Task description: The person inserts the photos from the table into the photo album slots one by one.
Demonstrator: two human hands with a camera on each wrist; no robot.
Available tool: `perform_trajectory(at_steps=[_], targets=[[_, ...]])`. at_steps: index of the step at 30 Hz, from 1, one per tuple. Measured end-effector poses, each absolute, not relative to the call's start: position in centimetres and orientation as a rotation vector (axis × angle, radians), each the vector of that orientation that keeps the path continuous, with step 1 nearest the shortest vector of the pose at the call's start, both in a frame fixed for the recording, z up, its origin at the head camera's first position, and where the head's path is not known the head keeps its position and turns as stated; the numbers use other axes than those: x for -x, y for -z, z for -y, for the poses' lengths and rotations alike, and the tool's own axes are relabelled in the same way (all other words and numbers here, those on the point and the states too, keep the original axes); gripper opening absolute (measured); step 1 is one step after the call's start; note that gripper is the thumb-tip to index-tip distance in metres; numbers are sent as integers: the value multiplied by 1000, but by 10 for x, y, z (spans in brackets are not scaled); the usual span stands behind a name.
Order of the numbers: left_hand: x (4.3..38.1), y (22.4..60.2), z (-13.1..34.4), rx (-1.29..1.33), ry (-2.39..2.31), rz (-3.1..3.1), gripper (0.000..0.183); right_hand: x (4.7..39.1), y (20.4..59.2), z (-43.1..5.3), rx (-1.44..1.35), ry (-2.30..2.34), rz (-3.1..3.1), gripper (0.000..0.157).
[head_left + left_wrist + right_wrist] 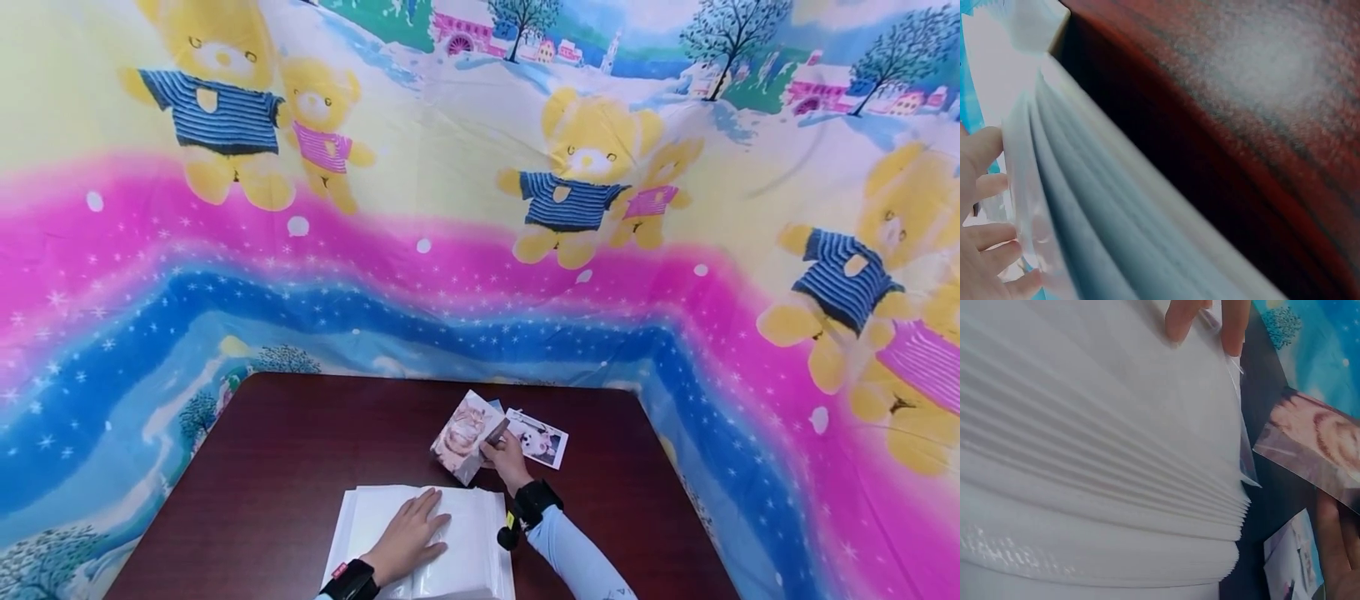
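Note:
A photo album point(468, 554) with clear sleeve pages lies spread at the near side of the table. My left hand point(408, 537) rests on its pages with fingers extended. Thick page edges point(1104, 187) show beside that hand in the left wrist view. Past the album's far edge, my right hand point(508, 462) pinches a photo point(459, 433) of a pale, curled-up furry animal by its right side. In the right wrist view this photo point(1319, 437) is tilted above the table, partly cropped by the frame. The thumb and fingers overlap a dark strip at its edge.
Loose photos lie beyond the right hand, among them one of a white dog point(555, 450). The brown table point(285, 450) stretches left and right of the album. A cloth printed with bears point(450, 275) hangs along the table's far and side edges.

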State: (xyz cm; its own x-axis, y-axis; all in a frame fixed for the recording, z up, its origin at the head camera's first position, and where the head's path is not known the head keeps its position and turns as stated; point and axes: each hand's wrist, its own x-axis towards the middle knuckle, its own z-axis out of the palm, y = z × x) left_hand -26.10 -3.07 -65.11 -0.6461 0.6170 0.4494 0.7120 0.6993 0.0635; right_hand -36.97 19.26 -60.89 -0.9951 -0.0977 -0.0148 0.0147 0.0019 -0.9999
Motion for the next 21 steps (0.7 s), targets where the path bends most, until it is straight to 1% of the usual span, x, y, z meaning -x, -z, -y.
perform_trajectory(at_steps=[6, 11, 14, 18, 21], targets=[[261, 651, 30, 1027, 333, 2494, 39, 354, 598, -187, 82, 2183, -2131, 37], [260, 650, 29, 1025, 331, 2474, 38, 350, 601, -183, 106, 2119, -2178, 35], [262, 653, 30, 1035, 332, 2464, 38, 357, 614, -183, 163, 2074, -2251, 32], [261, 655, 31, 1042, 327, 2486, 39, 372, 634, -187, 319, 1968, -2459, 28], [259, 654, 30, 1039, 326, 2498, 40, 378, 638, -190, 430, 1841, -2629, 27]])
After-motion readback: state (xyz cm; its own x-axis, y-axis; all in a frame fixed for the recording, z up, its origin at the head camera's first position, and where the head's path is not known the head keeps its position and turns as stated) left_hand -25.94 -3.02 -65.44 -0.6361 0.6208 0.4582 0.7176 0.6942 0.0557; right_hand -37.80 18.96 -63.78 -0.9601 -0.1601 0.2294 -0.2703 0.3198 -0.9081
